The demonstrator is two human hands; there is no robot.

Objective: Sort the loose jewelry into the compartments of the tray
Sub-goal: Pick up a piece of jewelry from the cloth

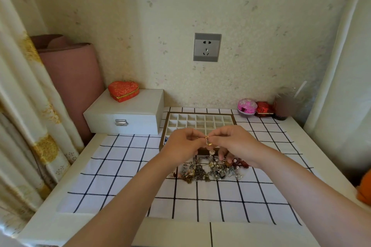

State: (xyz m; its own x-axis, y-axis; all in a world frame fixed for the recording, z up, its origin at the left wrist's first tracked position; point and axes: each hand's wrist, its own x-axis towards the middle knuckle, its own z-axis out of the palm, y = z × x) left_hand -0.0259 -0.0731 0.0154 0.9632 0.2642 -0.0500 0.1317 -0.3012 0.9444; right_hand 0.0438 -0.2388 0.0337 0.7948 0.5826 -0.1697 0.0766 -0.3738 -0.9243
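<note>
Both hands met above the near edge of the tray (232, 119): left hand (181, 146) and right hand (234, 142) each pinched one small gold piece (208, 140) between fingertips, a little dangle hanging below it. Looked like an earring or charm being pulled apart or untangled; too small to tell which. Piece was held in the air, over the gap between tray and pile.

Pile (212, 168) of loose jewelry lay on the checked cloth (120, 162) just under the right wrist, chains and beads knotted together, still large. Tray sat just beyond the hands, most far compartments empty; something blue showed in a near-left cell, partly hidden by the left hand.

Judgement: early in the sort. To do this step well, keep the pinch light, work the dangle free slowly without tugging, then lower the piece straight into one empty cell instead of dropping it from height. Keeping the right wrist off the pile would avoid dragging chains along.

White box (124, 116) with heart box (123, 91) stood left of the tray on the surface.
</note>
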